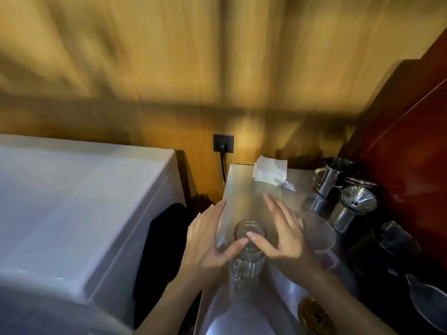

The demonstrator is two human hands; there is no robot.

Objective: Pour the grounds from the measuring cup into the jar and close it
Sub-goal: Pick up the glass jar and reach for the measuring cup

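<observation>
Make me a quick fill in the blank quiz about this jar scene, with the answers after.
1. The glass jar stands open, with no ___ on it.
2. The left hand and right hand meet at the jar with their ___ touching it.
3. The power cord is plugged into a wall ___.

Answers: lid; thumbs; socket
</observation>
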